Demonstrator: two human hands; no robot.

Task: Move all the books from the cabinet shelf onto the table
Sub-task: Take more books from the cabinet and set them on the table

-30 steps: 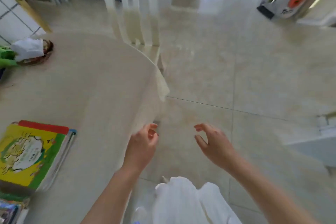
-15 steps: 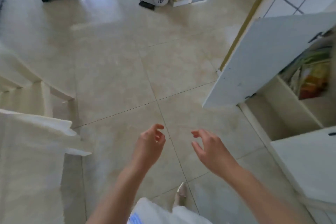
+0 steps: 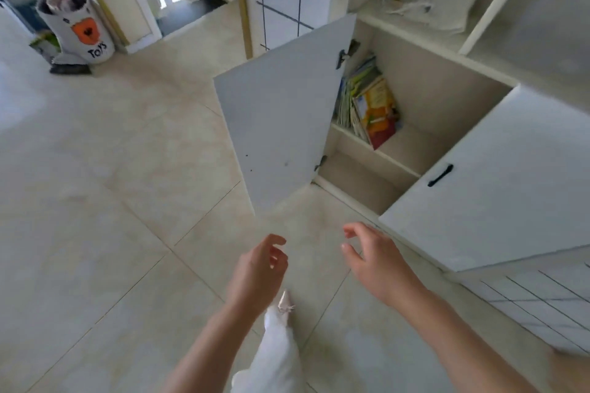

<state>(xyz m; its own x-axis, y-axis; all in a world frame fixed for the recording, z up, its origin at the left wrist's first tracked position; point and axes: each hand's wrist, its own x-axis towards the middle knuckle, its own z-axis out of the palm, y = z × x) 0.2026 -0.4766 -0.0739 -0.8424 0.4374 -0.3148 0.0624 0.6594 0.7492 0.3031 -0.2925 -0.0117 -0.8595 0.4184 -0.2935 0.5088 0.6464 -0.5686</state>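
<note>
Nearest the camera, the bare left hand (image 3: 258,268) and the bare right hand (image 3: 373,257) hang side by side above the pale beige tiled floor (image 3: 111,201), fingers loosely curled and holding nothing. A white-clad leg ending in a pointed pale shoe (image 3: 284,301) shows between the forearms. Farther ahead and to the right stands the cream cabinet (image 3: 447,83), its flat white left door (image 3: 281,112) swung open. On the cabinet's upper inner shelf (image 3: 412,150), well apart from both hands, a row of thin colourful picture books (image 3: 367,102) leans against the left wall. Far left, a white fabric toy bin with an orange patch (image 3: 79,32) sits on the floor.
</note>
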